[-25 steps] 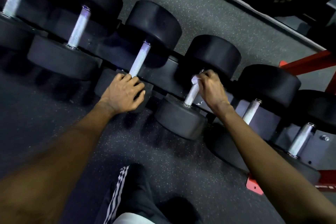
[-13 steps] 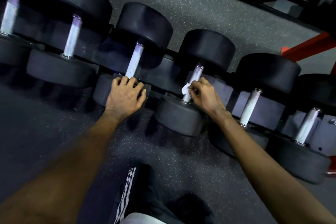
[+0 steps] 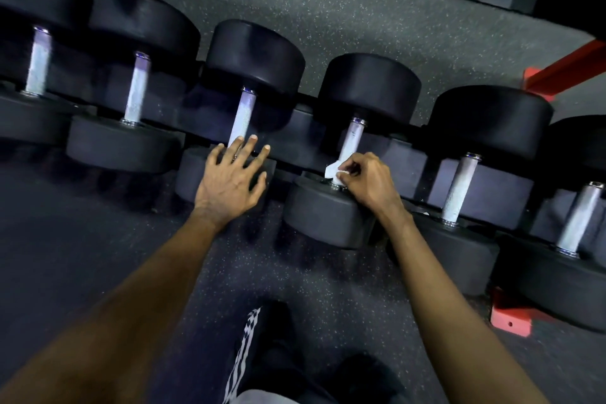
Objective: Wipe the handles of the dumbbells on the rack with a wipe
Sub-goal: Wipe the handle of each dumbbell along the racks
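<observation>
At the bottom edge, a person's leg in dark trousers (image 3: 262,348) with a white checked stripe is standing on speckled rubber floor (image 3: 131,239). Two bare forearms are reaching forward to a low rack (image 3: 485,187), which is cradling six dumbbells (image 3: 328,220) side by side, each lying with one head near the person and one head far.

The left hand (image 3: 229,177) is lying flat with its fingers spread apart on the near head of the third dumbbell from the left. Its fingertips are touching the foot of that dumbbell's bar and gripping nothing.

The right hand (image 3: 367,180) is curling its fingers and thumb around a white wipe (image 3: 332,170), clamping it on the lower end of the fourth dumbbell's handle (image 3: 352,138), just above the near head. The wipe is crumpled, with one corner poking out to the left of the thumb.

The heads are round, thick and matte black, looking like rubber. The handles are straight, pale silver and knurled, with shiny collars at their ends. The rack's cradles are showing as dark angled panels between the heads, and a red foot (image 3: 510,315) is sitting on the floor at the right.

Beyond the row, a red beam (image 3: 570,65) is slanting in at the upper right. The equipment along the top edge is too dark to make out.
</observation>
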Motion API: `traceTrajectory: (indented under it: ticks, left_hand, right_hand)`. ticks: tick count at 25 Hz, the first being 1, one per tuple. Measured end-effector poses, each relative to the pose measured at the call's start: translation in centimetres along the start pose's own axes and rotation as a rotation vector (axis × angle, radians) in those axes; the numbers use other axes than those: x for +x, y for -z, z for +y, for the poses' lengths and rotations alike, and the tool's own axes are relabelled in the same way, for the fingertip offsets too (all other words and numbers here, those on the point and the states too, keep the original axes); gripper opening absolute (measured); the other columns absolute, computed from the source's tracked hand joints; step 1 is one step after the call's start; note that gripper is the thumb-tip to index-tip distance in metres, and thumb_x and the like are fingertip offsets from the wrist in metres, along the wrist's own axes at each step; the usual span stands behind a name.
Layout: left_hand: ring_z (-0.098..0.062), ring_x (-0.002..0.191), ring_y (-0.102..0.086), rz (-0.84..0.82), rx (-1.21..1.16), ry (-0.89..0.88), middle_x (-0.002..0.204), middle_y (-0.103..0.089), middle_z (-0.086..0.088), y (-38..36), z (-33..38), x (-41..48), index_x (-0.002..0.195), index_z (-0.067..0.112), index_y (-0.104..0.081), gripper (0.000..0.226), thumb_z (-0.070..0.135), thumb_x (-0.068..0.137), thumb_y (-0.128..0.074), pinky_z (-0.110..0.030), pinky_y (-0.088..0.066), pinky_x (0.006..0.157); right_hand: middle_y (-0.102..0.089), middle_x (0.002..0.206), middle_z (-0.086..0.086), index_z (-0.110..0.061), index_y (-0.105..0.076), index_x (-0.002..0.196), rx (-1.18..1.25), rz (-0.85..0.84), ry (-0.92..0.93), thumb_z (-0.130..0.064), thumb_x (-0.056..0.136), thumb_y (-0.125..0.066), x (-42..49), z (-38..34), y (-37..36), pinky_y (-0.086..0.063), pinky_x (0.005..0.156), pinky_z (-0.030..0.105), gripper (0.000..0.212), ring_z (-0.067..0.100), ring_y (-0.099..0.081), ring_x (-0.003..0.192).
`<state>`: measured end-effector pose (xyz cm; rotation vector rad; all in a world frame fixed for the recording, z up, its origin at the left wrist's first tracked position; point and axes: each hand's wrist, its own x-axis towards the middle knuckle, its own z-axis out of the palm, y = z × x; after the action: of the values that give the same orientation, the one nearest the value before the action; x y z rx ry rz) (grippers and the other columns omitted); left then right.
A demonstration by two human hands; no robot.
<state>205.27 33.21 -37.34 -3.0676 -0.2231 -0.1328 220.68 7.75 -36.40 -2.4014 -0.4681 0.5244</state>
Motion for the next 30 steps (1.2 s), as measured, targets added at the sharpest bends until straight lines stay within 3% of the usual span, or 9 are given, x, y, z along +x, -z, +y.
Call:
traceTrajectory:
  ticks: [3, 6, 9, 13, 16, 26, 30]
  left_hand:
    - [-0.028, 0.143, -0.041, -0.005, 0.008, 0.002, 0.157, -0.043, -0.008, 0.1, 0.2, 0.0, 0.150, 0.023, -0.048, 0.054, 0.043, 0.100, -0.046, -0.052, -0.033, 0.112]
    - [-0.028, 0.143, -0.041, -0.012, 0.007, 0.011, 0.156, -0.045, -0.007, 0.1, 0.1, 0.0, 0.148, 0.023, -0.050, 0.053, 0.042, 0.099, -0.047, -0.051, -0.033, 0.112]
    - [-0.028, 0.143, -0.041, -0.009, 0.010, 0.013, 0.156, -0.045, -0.007, 0.2, 0.2, 0.0, 0.149, 0.023, -0.050, 0.054, 0.043, 0.099, -0.046, -0.051, -0.033, 0.112]
    - [-0.029, 0.141, -0.043, -0.006, 0.007, 0.017, 0.155, -0.047, -0.008, 0.2, 0.2, 0.0, 0.149, 0.023, -0.049, 0.055, 0.044, 0.098, -0.045, -0.051, -0.033, 0.111]
    - [-0.030, 0.141, -0.042, 0.008, 0.002, 0.006, 0.155, -0.046, -0.009, 0.2, 0.2, 0.0, 0.150, 0.024, -0.049, 0.055, 0.043, 0.098, -0.046, -0.051, -0.032, 0.111]
    - [-0.032, 0.145, -0.036, -0.090, 0.050, 0.072, 0.158, -0.041, -0.010, 0.3, 0.3, 0.2, 0.150, 0.026, -0.047, 0.056, 0.050, 0.100, -0.038, -0.057, -0.025, 0.115]
    - [-0.031, 0.154, -0.015, -0.119, -0.246, 0.202, 0.167, -0.019, -0.013, 2.0, 4.7, 0.0, 0.159, 0.028, -0.028, 0.063, 0.055, 0.102, -0.033, -0.058, -0.010, 0.121]
  right_hand:
    - [-0.057, 0.092, -0.003, -0.018, -0.070, 0.088, 0.071, 0.077, -0.056, -0.018, 0.083, -0.074, -0.4, 0.0, -0.1, -0.035, 0.064, 0.002, 0.006, -0.006, -0.053, 0.068]
    - [-0.062, 0.092, -0.003, -0.023, -0.067, 0.082, 0.086, -0.009, -0.091, -0.019, 0.082, -0.074, -0.5, 0.6, -0.1, -0.039, 0.067, 0.011, 0.008, -0.002, -0.057, 0.071]
    - [-0.069, 0.091, -0.004, -0.027, -0.063, 0.079, 0.157, 0.033, -0.138, -0.021, 0.083, -0.073, -0.2, 1.1, 0.1, -0.044, 0.066, 0.007, 0.013, 0.001, -0.064, 0.074]
    - [-0.072, 0.083, -0.004, -0.023, -0.060, 0.082, 0.179, -0.021, -0.193, -0.019, 0.084, -0.069, -0.3, 1.6, -0.3, -0.056, 0.081, 0.031, 0.010, 0.009, -0.068, 0.077]
    - [-0.072, 0.082, -0.004, -0.023, -0.059, 0.085, 0.261, 0.047, -0.244, -0.018, 0.086, -0.068, 0.0, 2.0, -0.5, -0.056, 0.086, 0.035, 0.009, 0.012, -0.070, 0.081]
    - [-0.068, 0.081, -0.004, -0.013, -0.061, 0.090, 0.369, 0.230, -0.271, -0.013, 0.088, -0.064, -0.8, 0.5, -1.6, -0.040, 0.063, 0.012, 0.004, 0.009, -0.065, 0.073]
    - [-0.065, 0.082, -0.006, -0.013, -0.062, 0.091, 0.413, 0.242, -0.247, -0.011, 0.088, -0.064, -0.9, 0.5, -0.9, -0.037, 0.058, -0.001, 0.005, 0.003, -0.063, 0.070]
